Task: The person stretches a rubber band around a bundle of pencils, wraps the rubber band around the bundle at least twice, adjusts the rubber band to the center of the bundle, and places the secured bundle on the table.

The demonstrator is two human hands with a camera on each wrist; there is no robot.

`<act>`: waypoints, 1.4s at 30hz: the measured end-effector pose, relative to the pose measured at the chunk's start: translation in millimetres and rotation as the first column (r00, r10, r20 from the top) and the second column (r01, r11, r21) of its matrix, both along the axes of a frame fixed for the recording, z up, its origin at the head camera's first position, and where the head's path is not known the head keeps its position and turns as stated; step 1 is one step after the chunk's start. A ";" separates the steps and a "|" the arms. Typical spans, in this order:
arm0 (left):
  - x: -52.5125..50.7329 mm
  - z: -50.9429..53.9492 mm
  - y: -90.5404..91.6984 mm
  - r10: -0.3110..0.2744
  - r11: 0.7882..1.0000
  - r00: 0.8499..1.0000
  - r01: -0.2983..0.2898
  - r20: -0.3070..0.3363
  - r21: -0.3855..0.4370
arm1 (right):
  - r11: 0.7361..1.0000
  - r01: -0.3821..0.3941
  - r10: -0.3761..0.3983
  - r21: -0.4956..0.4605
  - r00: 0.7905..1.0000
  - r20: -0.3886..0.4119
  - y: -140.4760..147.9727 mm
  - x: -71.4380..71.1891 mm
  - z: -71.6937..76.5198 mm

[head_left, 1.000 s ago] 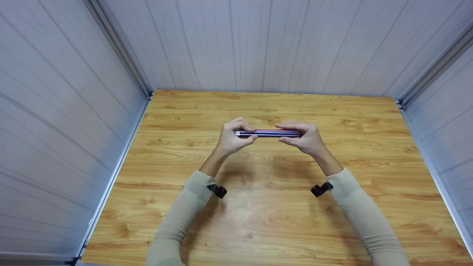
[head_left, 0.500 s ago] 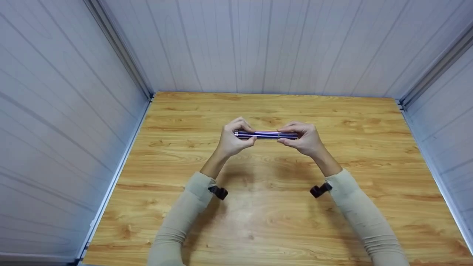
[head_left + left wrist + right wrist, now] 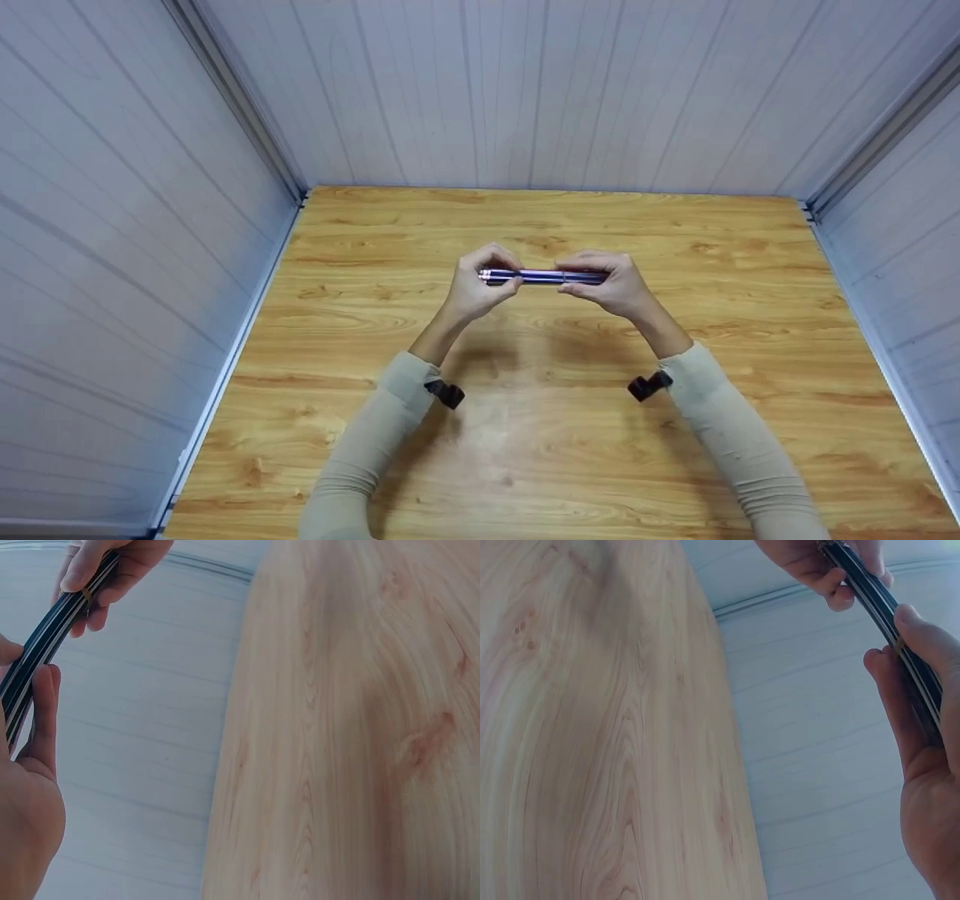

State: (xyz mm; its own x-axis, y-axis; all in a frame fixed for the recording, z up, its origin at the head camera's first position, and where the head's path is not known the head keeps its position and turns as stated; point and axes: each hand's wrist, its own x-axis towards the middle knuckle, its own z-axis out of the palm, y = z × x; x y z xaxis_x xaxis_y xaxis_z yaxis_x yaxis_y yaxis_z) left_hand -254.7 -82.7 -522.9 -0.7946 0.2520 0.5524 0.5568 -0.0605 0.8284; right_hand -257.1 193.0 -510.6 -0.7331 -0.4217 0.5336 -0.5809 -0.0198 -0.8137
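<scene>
A bundle of dark, shiny pencils (image 3: 541, 277) lies level between my two hands, raised above the table. My left hand (image 3: 472, 291) pinches its left part between thumb and fingers, with the pale pencil ends showing inside the grip. On the other side, my right hand (image 3: 616, 285) holds the right part, fingers along the far side and thumb along the near side. A thin tan rubber band (image 3: 900, 645) circles the bundle by the right fingertips. Seen from the left wrist, the pencils (image 3: 46, 634) show dark bodies with light stripes. The right ends are hidden in the palm.
Beneath the hands spreads a wood-grain table (image 3: 525, 450). Pale panel walls stand at the back (image 3: 495, 97), left (image 3: 135, 225) and right (image 3: 907, 225). A small black camera mount is on each wrist (image 3: 446, 394).
The bundle has rolled slightly between the fingers; the reddish pencil along its far side no longer shows. Both hands stay in nearly the same place and keep hold.
</scene>
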 end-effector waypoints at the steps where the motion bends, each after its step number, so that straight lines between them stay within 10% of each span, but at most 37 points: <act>1: -0.3 1.0 -1.3 0.002 1.000 1.000 -0.002 -0.003 0.002 | 1.000 0.005 -0.005 -0.004 1.000 0.006 1.0 0.1 0.1; 42: 6.6 7.3 10.8 0.016 1.000 1.000 -0.017 0.009 0.009 | 1.000 0.008 -0.006 0.014 0.990 -0.141 -10.0 -0.4 11.7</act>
